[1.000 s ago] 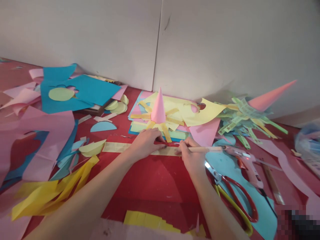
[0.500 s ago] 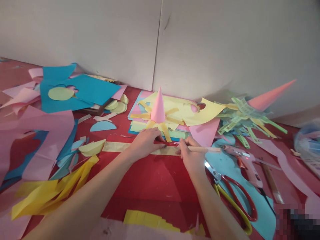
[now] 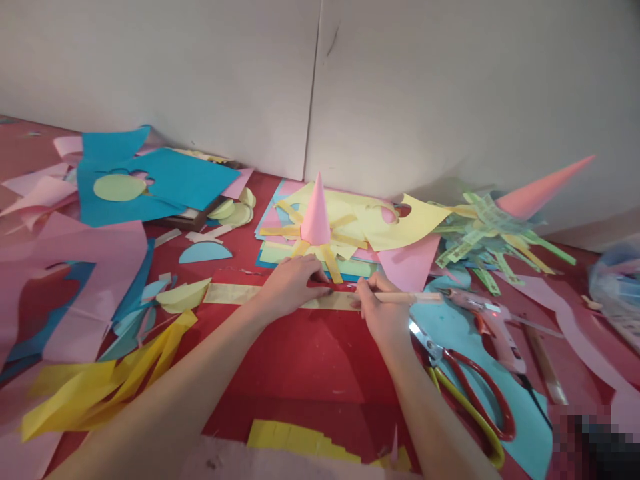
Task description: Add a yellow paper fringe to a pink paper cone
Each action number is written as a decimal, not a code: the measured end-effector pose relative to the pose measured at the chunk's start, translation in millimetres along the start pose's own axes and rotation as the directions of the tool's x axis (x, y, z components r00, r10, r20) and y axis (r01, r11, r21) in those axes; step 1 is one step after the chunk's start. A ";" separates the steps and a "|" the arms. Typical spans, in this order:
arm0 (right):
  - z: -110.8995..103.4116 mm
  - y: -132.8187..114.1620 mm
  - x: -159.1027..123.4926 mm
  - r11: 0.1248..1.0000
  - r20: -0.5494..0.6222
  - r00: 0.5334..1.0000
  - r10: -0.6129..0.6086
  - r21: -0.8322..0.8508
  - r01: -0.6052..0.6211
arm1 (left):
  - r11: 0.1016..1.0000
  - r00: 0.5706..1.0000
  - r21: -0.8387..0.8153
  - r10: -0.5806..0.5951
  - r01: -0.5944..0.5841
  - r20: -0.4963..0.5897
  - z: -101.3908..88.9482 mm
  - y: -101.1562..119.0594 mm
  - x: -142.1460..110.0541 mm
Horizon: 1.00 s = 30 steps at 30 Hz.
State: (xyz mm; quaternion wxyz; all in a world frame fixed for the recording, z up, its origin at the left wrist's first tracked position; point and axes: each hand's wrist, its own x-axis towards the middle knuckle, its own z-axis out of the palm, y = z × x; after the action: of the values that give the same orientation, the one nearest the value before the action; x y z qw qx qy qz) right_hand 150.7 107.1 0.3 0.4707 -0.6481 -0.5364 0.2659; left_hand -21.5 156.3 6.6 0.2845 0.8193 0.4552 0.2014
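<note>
My right hand [image 3: 383,313] is closed in a writing grip around a pale pencil [image 3: 415,297], its tip end against a long cream paper strip [image 3: 233,294]. The strip lies flat across the red surface. My left hand [image 3: 290,283] rests on the strip, thumb and forefinger apart. Just beyond that hand stands a pink paper cone [image 3: 316,217] with yellow paper strips fanning from its base. Scissors [image 3: 465,380] with red and yellow handles lie beside my right forearm. A pink glue gun [image 3: 500,327] with a lit red light is to their right.
Blue sheets [image 3: 185,179] and pink paper [image 3: 100,247] cover the left side. Folded yellow strips [image 3: 115,380] lie near my left forearm. A second cone [image 3: 545,190] with green strips leans at the right, before a white wall [image 3: 425,87]. A plastic bag [image 3: 620,287] sits far right.
The view has shifted very slightly. Both hands, the pencil and the strip stay almost where they were.
</note>
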 end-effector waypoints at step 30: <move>-1.4 -3.3 -0.1 0.999 -0.032 0.999 -0.038 -0.023 0.037 | 1.000 1.000 0.013 -0.002 0.002 0.003 -1.2 2.4 0.3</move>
State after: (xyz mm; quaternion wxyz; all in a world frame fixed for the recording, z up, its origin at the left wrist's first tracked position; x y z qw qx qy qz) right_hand 150.3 106.5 3.8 0.4771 -0.6474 -0.5436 0.2404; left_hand -20.6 155.9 9.1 0.2799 0.8211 0.4568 0.1969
